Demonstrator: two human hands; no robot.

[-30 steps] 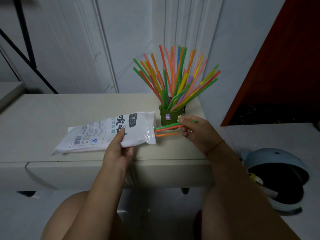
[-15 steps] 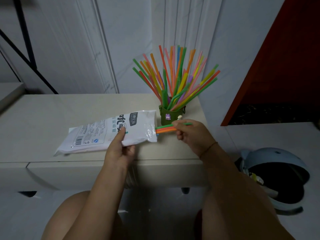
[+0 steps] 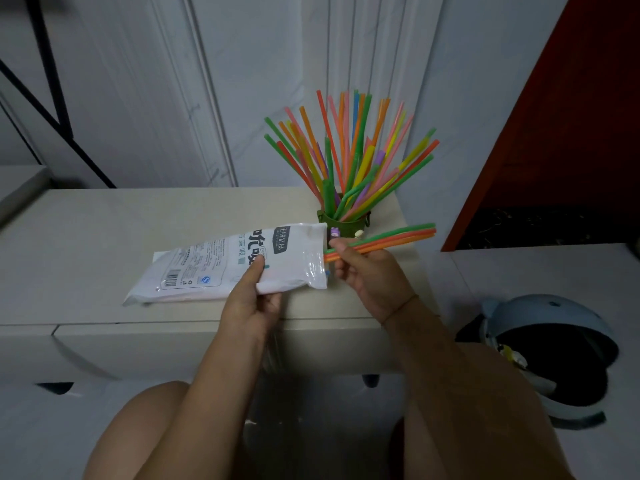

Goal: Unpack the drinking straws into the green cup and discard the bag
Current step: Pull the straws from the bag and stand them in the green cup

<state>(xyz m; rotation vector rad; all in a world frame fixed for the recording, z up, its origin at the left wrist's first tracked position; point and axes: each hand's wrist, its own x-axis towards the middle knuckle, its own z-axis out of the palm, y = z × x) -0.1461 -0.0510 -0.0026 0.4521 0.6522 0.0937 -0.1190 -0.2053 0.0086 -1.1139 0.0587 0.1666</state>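
Straws half out of bag

We note the right hand [image 3: 372, 275] pinching straws [image 3: 391, 239]; the left hand [image 3: 251, 304] grips the bag [image 3: 225, 265] near the desk's [image 3: 104, 220] front edge.

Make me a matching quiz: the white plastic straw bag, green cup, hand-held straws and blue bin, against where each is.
1. white plastic straw bag
2. green cup
3. bunch of green and orange straws
4. light blue bin

A. on the floor right of the beige cabinet
B. pinched in the right hand, at the bag's mouth
C. upright at the cabinet's back right
D. lying on the cabinet, gripped by the left hand

Pairs: 1-D, 2-C, 3-B, 4-A
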